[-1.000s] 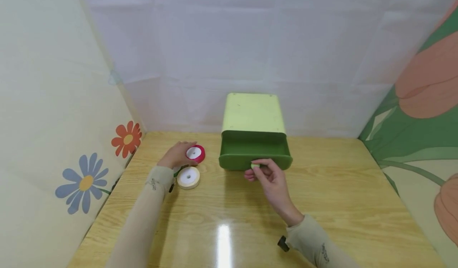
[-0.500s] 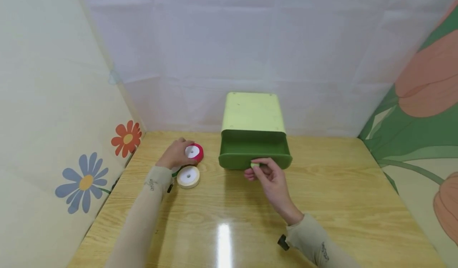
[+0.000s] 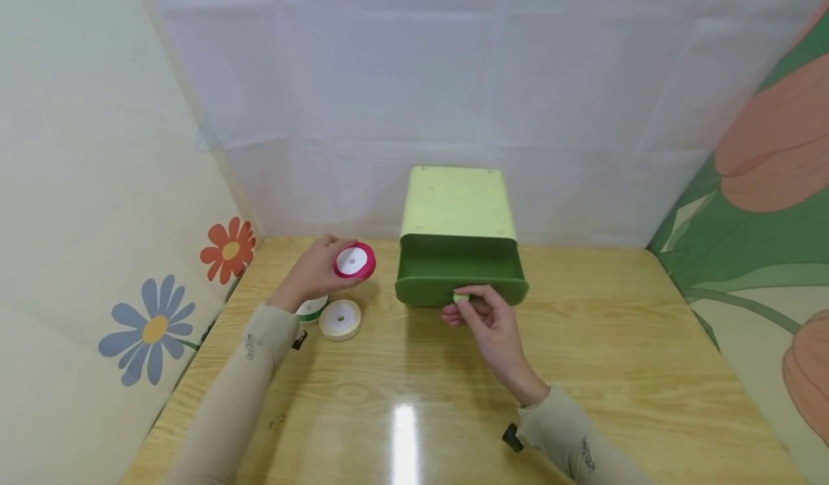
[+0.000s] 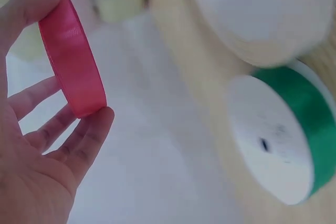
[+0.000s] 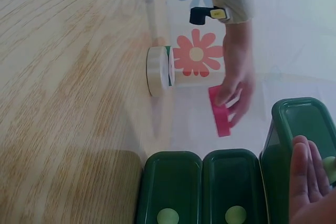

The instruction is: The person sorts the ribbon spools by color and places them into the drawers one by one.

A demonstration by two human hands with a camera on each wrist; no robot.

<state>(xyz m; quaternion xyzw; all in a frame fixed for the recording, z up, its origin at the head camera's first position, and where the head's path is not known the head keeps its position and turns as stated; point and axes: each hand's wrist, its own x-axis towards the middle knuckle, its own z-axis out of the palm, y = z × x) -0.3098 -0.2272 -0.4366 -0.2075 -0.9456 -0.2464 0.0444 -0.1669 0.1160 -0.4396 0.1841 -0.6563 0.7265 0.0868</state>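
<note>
My left arm (image 3: 227,395) stretches forward over the counter (image 3: 388,370), and my left hand (image 3: 314,273) holds a red ribbon spool (image 3: 354,260) clear of the surface, to the left of the light-green cabinet (image 3: 458,201). That hand is only partly closed: my thumb sits on one edge of the spool and my fingertips on the opposite edge, so the ribbon band spans the gap between them, its white face showing in the head view. Nearer my wrist lie a cream ribbon spool (image 3: 340,320), flat on the counter, and just beside it a green ribbon spool (image 3: 313,309), partly hidden by my hand. My right arm (image 3: 576,434) angles in from the lower right, and my right hand (image 3: 486,323) pinches the pale-green knob (image 3: 460,298) of the dark-green drawer (image 3: 414,292) between thumb and forefinger, the other fingers bunched below it. The drawer stands pulled out, its inside visible over the front panel; two lower drawers (image 5: 173,182) are shut beneath it.
</note>
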